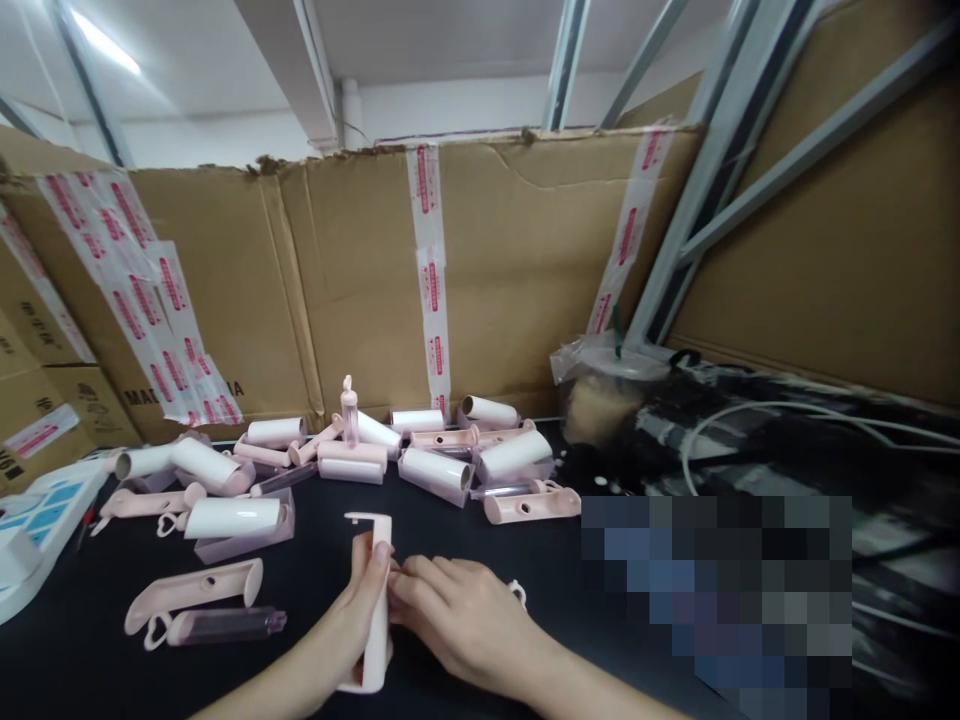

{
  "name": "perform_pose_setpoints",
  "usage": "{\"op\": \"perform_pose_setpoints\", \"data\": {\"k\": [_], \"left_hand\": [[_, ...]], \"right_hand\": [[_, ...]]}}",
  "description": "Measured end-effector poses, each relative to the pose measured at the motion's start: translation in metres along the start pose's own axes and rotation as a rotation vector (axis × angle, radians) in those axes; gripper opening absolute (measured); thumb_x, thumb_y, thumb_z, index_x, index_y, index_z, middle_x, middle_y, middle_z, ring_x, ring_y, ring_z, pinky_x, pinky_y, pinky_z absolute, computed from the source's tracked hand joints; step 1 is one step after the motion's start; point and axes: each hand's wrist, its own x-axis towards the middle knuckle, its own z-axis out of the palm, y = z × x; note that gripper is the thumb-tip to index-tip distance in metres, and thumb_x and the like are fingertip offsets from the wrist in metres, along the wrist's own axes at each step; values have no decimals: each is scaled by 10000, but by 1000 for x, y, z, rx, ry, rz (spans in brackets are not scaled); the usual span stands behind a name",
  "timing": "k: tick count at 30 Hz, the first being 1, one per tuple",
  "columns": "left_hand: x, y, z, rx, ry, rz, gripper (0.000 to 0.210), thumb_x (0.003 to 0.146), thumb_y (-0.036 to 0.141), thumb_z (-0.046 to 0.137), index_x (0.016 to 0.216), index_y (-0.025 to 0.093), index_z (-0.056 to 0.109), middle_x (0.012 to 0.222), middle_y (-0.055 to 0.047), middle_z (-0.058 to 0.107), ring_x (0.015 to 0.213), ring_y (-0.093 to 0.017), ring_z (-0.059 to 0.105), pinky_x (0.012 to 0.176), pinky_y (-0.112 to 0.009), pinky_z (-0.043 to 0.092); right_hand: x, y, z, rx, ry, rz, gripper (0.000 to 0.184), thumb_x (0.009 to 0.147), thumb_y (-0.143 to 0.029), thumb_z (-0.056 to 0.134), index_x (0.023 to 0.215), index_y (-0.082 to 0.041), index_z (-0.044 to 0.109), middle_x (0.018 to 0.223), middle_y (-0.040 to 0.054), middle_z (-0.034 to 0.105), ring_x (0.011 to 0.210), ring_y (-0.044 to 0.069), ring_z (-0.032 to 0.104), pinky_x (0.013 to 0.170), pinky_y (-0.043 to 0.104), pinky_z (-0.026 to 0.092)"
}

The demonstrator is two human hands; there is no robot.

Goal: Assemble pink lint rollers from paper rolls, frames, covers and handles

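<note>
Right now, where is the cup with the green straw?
In the head view, the cup stands right of centre, in front of the taped cardboard wall, just right of the rightmost white roll.

cardboard wall [360, 250]: beyond the left hand [349, 615], banded with printed tape [430, 270]
metal post [694, 230]: slanting, past the right hand [457, 610]
tabletop [322, 560]: black, under both hands
tube light [105, 42]: lit, high beyond the left hand

Bare tabletop [311, 560] beside left hand [356, 602] — white tubes [436, 468] crowding behind, cardboard wall [360, 280] beyond
</note>
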Motion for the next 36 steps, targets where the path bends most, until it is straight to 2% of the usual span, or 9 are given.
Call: {"op": "perform_pose_setpoints", "data": {"k": [5,8,11,16,19,23,29,33,36], "left_hand": [[-8,37,-16,-75,-264,99,898,633,843,145,1166,191,459,921,-93,597,857,-232,572,791,-375,423],[-2,19,-16,105,-288,396,1065,416,737,651,1277,190,344,1163,-139,526,1090,-305,471,947,-428,331],[0,-2,-7,164,-269,423,922,624,463,712,1351,239,192,1316,-127,412,1217,-272,376,1003,-422,291],[-10,18,-12,397,-91,331,497,768,382,536,1218,204,424,1077,-102,589,1060,-265,519,910,-393,397],[-15,36,-27,691,-10,309,446,776,356,500,1193,210,438,1009,-85,619,970,-273,571,822,-363,426],[-13,33,-36,1148,13,239,430,761,362,486,1172,243,452,873,-59,652,822,-309,623,687,-350,421],[-10,16,-30,1401,-96,362,317,751,380,495,1037,260,562,1028,-84,612,893,-301,599,686,-342,420],[-18,29,-29,1440,38,404,548,605,562,627,1030,221,564,1049,-89,573,906,-313,560,727,-387,438],[-18,39,-28,1311,133,535,415,726,502,557,1016,206,537,998,-60,568,935,-257,547,790,-377,448]], "right_hand": [[4,13,-1,767,210,439,314,842,-372,520,1102,-218,434,915,35,598,665,125,587,526,217,469],[7,12,11,1133,305,571,329,834,-421,521,1078,-217,439,812,18,589,545,102,555,346,152,350],[10,4,17,1209,262,581,305,799,-422,576,1016,-215,520,752,-7,584,543,98,542,394,164,404],[19,17,-10,936,187,299,242,848,-364,515,912,-172,646,985,67,596,842,162,590,768,303,487],[27,50,-29,418,228,377,224,875,-263,456,1003,-170,615,957,68,619,866,168,593,801,311,462],[31,94,-29,-177,42,501,248,804,-285,563,985,-135,642,1055,142,618,1068,294,516,909,438,364],[23,111,-18,-263,-3,549,239,771,-344,609,871,-141,687,1020,151,651,1063,319,533,889,432,371],[19,103,-35,-267,-1,578,290,797,-393,565,974,-186,664,937,94,693,886,276,631,772,361,448],[19,91,-46,-188,19,591,316,788,-414,567,1011,-203,644,986,76,685,867,268,642,707,332,476]]}}
